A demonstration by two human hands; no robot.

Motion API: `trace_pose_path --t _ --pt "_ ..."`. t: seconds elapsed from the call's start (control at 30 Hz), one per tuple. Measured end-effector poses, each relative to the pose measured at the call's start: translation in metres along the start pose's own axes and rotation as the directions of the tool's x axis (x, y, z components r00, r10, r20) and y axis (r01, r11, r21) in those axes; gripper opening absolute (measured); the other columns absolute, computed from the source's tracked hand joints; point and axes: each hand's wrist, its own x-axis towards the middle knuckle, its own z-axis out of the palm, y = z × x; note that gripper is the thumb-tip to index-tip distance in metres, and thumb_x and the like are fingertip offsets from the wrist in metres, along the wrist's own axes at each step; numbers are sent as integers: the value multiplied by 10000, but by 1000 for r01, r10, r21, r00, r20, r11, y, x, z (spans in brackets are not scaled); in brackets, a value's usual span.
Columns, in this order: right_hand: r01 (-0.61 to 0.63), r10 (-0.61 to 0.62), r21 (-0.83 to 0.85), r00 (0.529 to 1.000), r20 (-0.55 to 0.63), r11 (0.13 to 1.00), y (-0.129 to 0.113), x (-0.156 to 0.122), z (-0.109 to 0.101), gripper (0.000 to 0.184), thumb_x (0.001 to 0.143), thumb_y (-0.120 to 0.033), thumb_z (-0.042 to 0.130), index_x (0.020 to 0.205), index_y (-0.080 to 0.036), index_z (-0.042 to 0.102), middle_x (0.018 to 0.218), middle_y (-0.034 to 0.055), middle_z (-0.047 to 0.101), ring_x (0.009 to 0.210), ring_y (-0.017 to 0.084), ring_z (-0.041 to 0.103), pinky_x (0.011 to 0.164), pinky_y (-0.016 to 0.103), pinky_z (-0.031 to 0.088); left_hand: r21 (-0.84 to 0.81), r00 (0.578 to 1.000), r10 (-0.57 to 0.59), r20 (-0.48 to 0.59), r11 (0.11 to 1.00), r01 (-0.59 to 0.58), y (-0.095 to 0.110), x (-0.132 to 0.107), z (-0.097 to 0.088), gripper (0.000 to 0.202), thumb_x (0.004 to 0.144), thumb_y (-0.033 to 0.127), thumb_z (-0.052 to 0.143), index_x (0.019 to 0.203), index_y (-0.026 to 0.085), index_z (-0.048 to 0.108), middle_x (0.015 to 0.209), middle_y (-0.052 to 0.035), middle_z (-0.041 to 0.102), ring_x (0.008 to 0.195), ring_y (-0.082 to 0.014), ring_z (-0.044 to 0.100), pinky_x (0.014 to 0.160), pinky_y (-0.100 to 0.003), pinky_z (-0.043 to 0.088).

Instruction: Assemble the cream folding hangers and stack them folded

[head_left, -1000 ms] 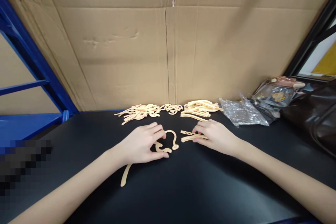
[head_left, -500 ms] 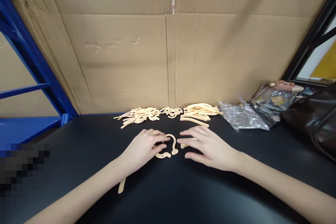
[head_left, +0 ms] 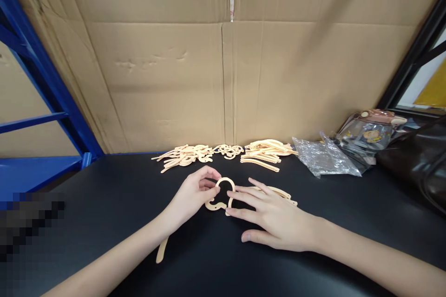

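- Cardboard point(head_left: 156, 79) walls off the far edge of the black tabletop point(head_left: 223, 269), and a blue frame point(head_left: 47, 74) rises at the left.
- Near the middle lies a pale hook-shaped piece point(head_left: 227, 179), arch away from the person, with a curled piece point(head_left: 216, 206) just beside its lower end.
- Thumb and fingertips of the left hand point(head_left: 191, 195) appear to pinch the hook's left end; the right hand point(head_left: 275, 218) is spread flat, fingertips at the hook's right side.
- Good handling probably means a light, even press from the right while the left steers, without nudging the curled piece.
- A strip end point(head_left: 162, 250) shows below the left wrist; whether it joins the curled piece is hidden. Lifting that wrist slightly would avoid dragging it.
- Curved strips point(head_left: 278, 191) lie partly behind the right hand, limiting room there.
- Beyond are three heaps of pale parts point(head_left: 266, 149) and a plastic bag point(head_left: 325, 155); the widest room is towards the person.
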Motion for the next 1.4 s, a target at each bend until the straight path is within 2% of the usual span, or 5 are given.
trace_pose_path --t 0.37,0.77,0.93,1.1,1.4 --pt "-129 259 296 850 -459 947 -2 0 0 203 904 -362 570 1012 -192 599 972 50 633 895 174 591 818 334 482 -429 954 -299 33 858 283 18 -9 -10 276 668 300 792 795 163 588 759 10 613 765 -130 616 758 -252 527" --pt "-155 438 958 898 35 241 -16 10 -2 244 848 -382 613 775 -151 588 727 17 631 656 111 550 552 211 368 -348 967 -230 107 903 253 36 -20 9 249 731 327 737 756 164 551 761 14 603 736 -131 627 742 -260 537" --pt "-232 583 952 809 73 202 -1 9 -4 270 834 -379 577 673 -164 550 589 -17 560 514 79 426 498 217 317 23 998 20 66 1000 -21 21 -17 6 217 875 409 557 928 198 553 914 -33 631 806 -178 638 747 -327 548" --pt "-180 682 943 729 -63 279 25 8 -8 303 791 -451 630 672 -182 556 614 -23 527 555 98 461 553 240 371 553 896 317 310 706 -441 9 -19 6 361 966 295 424 1318 327 498 1447 -27 451 1368 -259 344 1114 -488 310" --pt "-180 645 929 760 -77 322 45 6 5 332 824 -483 617 725 -171 565 654 -12 562 576 99 534 581 239 455 693 869 274 413 525 -494 12 -19 12 348 983 201 359 1295 216 512 1219 -55 623 1126 -235 547 961 -399 391"
